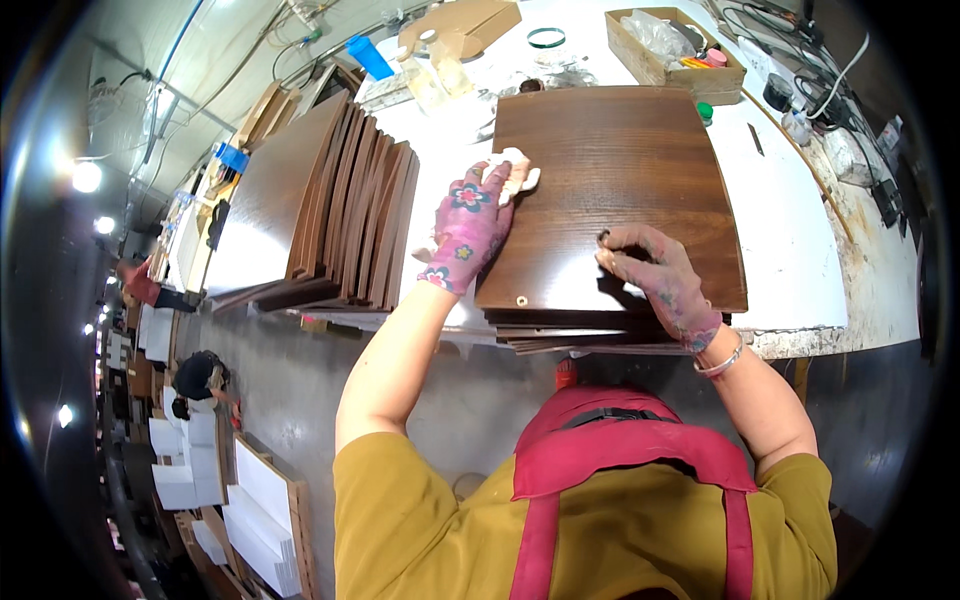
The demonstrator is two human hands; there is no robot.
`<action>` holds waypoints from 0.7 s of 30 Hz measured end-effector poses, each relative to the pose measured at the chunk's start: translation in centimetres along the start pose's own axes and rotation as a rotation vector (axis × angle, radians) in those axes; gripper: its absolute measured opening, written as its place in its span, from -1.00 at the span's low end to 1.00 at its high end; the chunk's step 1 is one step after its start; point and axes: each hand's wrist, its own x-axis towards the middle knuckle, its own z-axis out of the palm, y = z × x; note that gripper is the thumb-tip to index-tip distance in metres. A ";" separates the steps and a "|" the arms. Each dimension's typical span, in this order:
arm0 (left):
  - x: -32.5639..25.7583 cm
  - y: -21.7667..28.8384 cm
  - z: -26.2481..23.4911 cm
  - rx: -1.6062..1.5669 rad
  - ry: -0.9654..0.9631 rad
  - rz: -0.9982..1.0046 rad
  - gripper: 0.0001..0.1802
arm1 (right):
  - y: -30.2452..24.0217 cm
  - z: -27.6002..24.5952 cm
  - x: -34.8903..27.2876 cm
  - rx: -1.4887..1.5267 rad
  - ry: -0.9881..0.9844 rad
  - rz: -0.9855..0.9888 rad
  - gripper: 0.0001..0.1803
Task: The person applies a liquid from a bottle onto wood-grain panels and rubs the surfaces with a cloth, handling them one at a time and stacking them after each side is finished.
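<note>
- So the dark wood-veneer panel [615, 190] sits top of a short stack in the middle of the frame, near edge of that stack just past the front lip of the white surface [790, 250].
- Left hand [468, 228] in a flowered glove is bunched around a white rag [515, 170], pressing it on the panel's left edge, upper part. Looks like the wiping or touch-up step, midway I'd guess.
- Right hand [655, 268], also gloved, lies on the panel near its lower middle with fingers curled, fingertips pushing down to steady it. Holding nothing as far as I can see.
- Next stroke probably wants the rag carried across toward the right edge, with the steadying hand shifted out of the way.
- Room: left is tight, a row of matching panels standing on edge [330, 200] sits just beside. Right has bare white surface. Upper edge is crowded with a cardboard box [672, 62], a green tape ring [546, 37] and cables [800, 60].
</note>
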 end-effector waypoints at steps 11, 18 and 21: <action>12.6 -4.8 5.0 0.000 0.104 0.059 -0.42 | -0.8 0.4 -0.1 0.045 0.155 0.103 -0.77; 19.8 -5.9 4.9 -0.168 0.215 0.135 -0.50 | 0.2 -0.3 0.1 0.142 0.188 0.087 -0.74; 20.8 -3.1 6.7 -0.041 0.131 0.198 -0.50 | -0.7 -0.3 0.0 0.143 0.168 0.062 -0.74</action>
